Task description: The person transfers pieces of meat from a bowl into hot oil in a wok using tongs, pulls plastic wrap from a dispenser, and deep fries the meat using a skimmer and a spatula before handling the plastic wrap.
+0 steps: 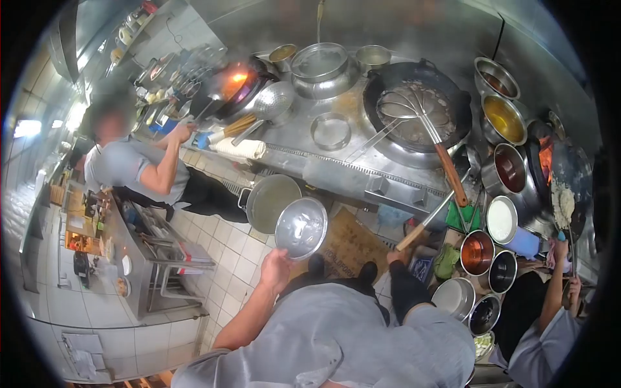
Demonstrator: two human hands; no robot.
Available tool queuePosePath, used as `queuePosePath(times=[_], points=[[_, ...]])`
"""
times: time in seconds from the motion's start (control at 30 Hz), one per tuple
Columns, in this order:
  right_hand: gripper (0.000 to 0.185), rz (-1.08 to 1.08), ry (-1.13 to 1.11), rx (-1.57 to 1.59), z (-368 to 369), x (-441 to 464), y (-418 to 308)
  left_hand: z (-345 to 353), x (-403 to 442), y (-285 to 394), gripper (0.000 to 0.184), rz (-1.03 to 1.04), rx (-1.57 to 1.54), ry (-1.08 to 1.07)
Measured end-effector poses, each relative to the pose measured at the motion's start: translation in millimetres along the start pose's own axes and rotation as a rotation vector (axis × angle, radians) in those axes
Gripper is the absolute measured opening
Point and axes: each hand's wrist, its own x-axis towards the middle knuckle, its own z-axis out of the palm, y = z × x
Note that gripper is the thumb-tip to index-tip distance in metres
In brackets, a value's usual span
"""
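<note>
My left hand (277,271) is closed on the rim of a shiny metal bowl (301,227), held tilted over the floor. Behind that bowl stands a large pot (273,202) of cloudy liquid. My right hand (394,257) is at the butt end of a wooden-handled ladle (411,237); its fingers show only in small part. The ladle's metal shaft slants up toward the stove. Farther ahead, a wire strainer (417,111) with a wooden handle lies across a wok (375,97) holding dark liquid and pieces of food.
A co-worker (139,161) works at a flaming wok (226,84) on the left. Another person's hand (561,249) is at a wok (576,174) on the right. Pots of sauce (477,252) crowd my right side. Cardboard (352,242) covers the floor before me.
</note>
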Motion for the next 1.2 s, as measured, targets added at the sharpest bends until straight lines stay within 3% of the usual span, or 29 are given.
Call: queuePosePath(times=[0.03, 0.07, 0.2, 0.23, 0.3, 0.33, 0.37, 0.4, 0.47, 0.53, 0.6, 0.63, 0.7, 0.73, 0.8, 0.83, 0.93, 0.97, 1.1, 1.17, 1.2], points=[[0.031, -0.043, -0.141, 0.006, 18, -8, -5, 1, 3, -1, 0.009, -0.004, -0.003, -0.002], [0.031, -0.045, -0.142, 0.002, 4, -16, -16, -1, 5, -2, 0.009, -0.013, 0.009, -0.012], [0.027, 0.230, -0.405, 0.612, -99, -80, -142, -32, 12, -1, 0.016, -0.033, -0.013, -0.128], [0.027, 0.231, -0.404, 0.609, -23, -56, -108, -32, 11, 4, 0.016, -0.035, -0.016, -0.128], [0.022, 0.042, -0.611, 1.643, 75, 85, -69, -28, 6, 16, 0.011, -0.009, -0.023, -0.020], [0.020, -0.084, -0.679, 2.162, 132, 108, -41, -38, 8, 19, 0.011, -0.018, -0.022, -0.024], [0.020, -0.080, -0.666, 2.162, 71, 115, -66, -49, 10, 23, 0.016, -0.010, -0.013, -0.049], [0.009, 0.662, -0.010, 1.994, 16, 104, -105, -59, 14, 28, 0.020, -0.003, -0.002, -0.076], [0.012, 0.630, 0.017, 1.833, -9, 121, -118, -66, 16, 43, 0.016, -0.024, 0.004, -0.066], [0.017, 0.660, -0.220, 1.779, -45, 107, -127, -86, 28, 53, 0.011, -0.054, 0.011, -0.062], [0.015, 0.636, -0.159, 1.690, -81, 59, -149, -116, 53, 59, 0.013, -0.088, 0.031, -0.111], [0.016, 0.588, -0.075, 1.495, -88, 37, -157, -124, 63, 66, 0.013, -0.115, 0.038, -0.135], [0.021, 0.581, 0.042, 1.200, -75, 16, -149, -135, 87, 83, 0.013, -0.137, 0.119, -0.209], [0.021, 0.614, 0.087, 1.204, -65, 9, -137, -141, 100, 93, 0.013, -0.171, 0.133, -0.246], [0.025, 0.194, 0.243, 0.704, -63, -11, -117, -149, 124, 109, 0.009, -0.199, 0.205, -0.279], [0.034, 0.306, 0.258, 0.875, -81, -28, -135, -151, 133, 120, 0.010, -0.179, 0.266, -0.354], [0.026, 0.479, 0.228, 1.480, -113, -54, -174, -164, 167, 133, 0.008, -0.234, 0.278, -0.453], [0.021, 0.366, 0.287, 1.664, -114, -60, -190, -165, 176, 139, 0.008, -0.259, 0.303, -0.490], [0.026, 0.350, 0.462, 1.632, -88, -96, -212, -153, 184, 147, 0.005, -0.321, 0.368, -0.577], [0.028, 0.498, 0.511, 1.328, -70, -134, -241, -145, 184, 145, 0.004, -0.320, 0.388, -0.618], [0.027, 0.345, 0.416, 1.457, -34, -138, -226, -146, 186, 138, 0.004, -0.335, 0.384, -0.638]])
